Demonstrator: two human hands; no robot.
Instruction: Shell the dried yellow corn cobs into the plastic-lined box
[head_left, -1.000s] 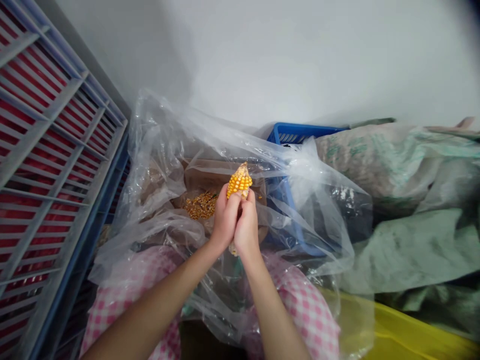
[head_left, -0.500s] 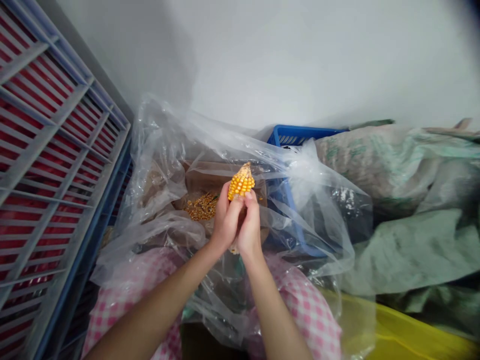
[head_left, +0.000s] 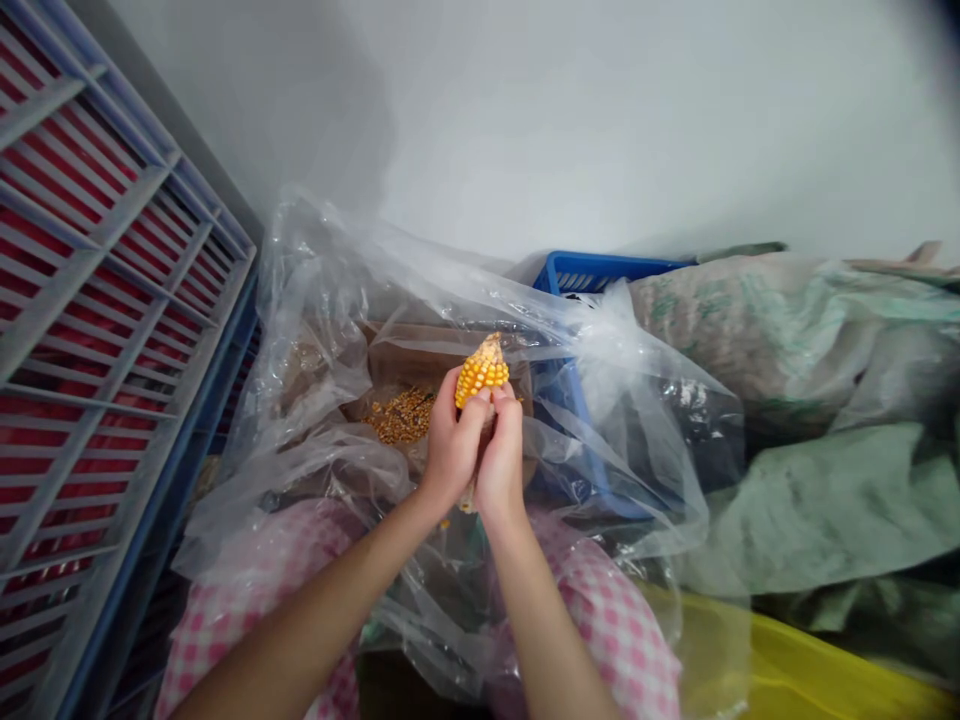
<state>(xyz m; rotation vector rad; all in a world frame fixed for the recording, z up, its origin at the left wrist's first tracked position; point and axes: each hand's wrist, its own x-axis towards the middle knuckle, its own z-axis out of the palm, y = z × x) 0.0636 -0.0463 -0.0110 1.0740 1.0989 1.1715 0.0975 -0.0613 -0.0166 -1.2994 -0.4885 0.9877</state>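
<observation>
A yellow corn cob (head_left: 482, 366) points up and away from me, its tip still covered in kernels. My left hand (head_left: 452, 445) and my right hand (head_left: 501, 452) are both wrapped round its lower part, side by side, thumbs pressed against the kernels. Below and to the left of the cob, a pile of loose kernels (head_left: 401, 413) lies in a brown cardboard box (head_left: 420, 355) lined with a clear plastic sheet (head_left: 315, 320). My knees in pink checked cloth (head_left: 622, 620) show under the plastic.
A grey slatted rack over red crates (head_left: 97, 330) stands at the left. A blue plastic basket (head_left: 592, 272) sits behind the box. Green woven sacks (head_left: 810, 400) fill the right side, with a yellow bin edge (head_left: 810, 670) below them. A white wall is behind.
Both hands have stayed on the cob, shifting slightly along it. The cob has dipped a little lower in view.
</observation>
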